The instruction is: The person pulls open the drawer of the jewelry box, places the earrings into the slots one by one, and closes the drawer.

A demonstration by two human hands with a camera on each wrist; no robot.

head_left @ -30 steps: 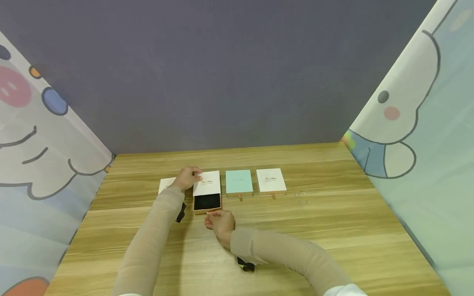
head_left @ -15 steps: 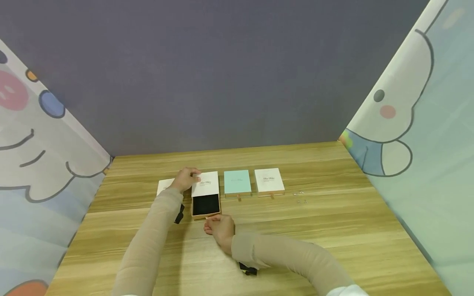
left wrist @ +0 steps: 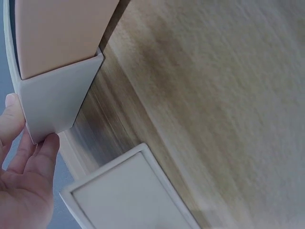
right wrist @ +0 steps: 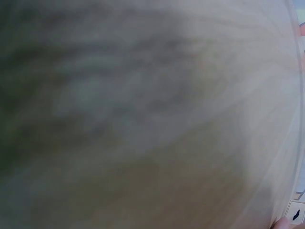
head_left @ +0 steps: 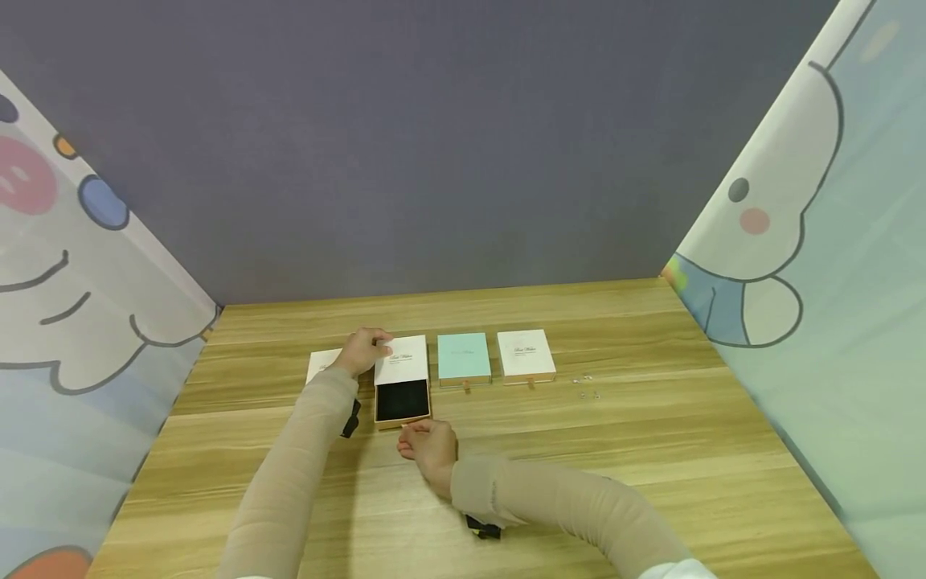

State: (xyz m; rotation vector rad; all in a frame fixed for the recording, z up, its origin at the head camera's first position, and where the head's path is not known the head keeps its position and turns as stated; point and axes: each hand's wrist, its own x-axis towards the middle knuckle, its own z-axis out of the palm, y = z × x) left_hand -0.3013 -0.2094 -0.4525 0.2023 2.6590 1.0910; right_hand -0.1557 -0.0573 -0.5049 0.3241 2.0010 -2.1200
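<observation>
A white drawer box [head_left: 402, 359] with dark lettering lies second from the left in a row. Its drawer [head_left: 403, 400], black inside with an orange-brown rim, is pulled partway out towards me. My left hand [head_left: 365, 350] holds the white sleeve, thumb on top; in the left wrist view the fingers of that hand [left wrist: 31, 176] curl at the far end of the sleeve [left wrist: 59, 98]. At the drawer's front edge my right hand [head_left: 432, 452] pinches the small pull tab. In the right wrist view only a fingertip [right wrist: 282, 223] shows at the bottom right corner.
Another white box [head_left: 321, 363] sits at the left, partly behind my left arm. To the right lie a turquoise box [head_left: 464, 356] and a white box [head_left: 526, 353], both closed. Several tiny shiny pieces [head_left: 587, 377] are scattered beyond them on the wooden table [head_left: 637, 450].
The drawer has slid slightly farther out towards me, and my right hand has come back with it. My left hand keeps its place on the sleeve. Over the last half second little moves.
</observation>
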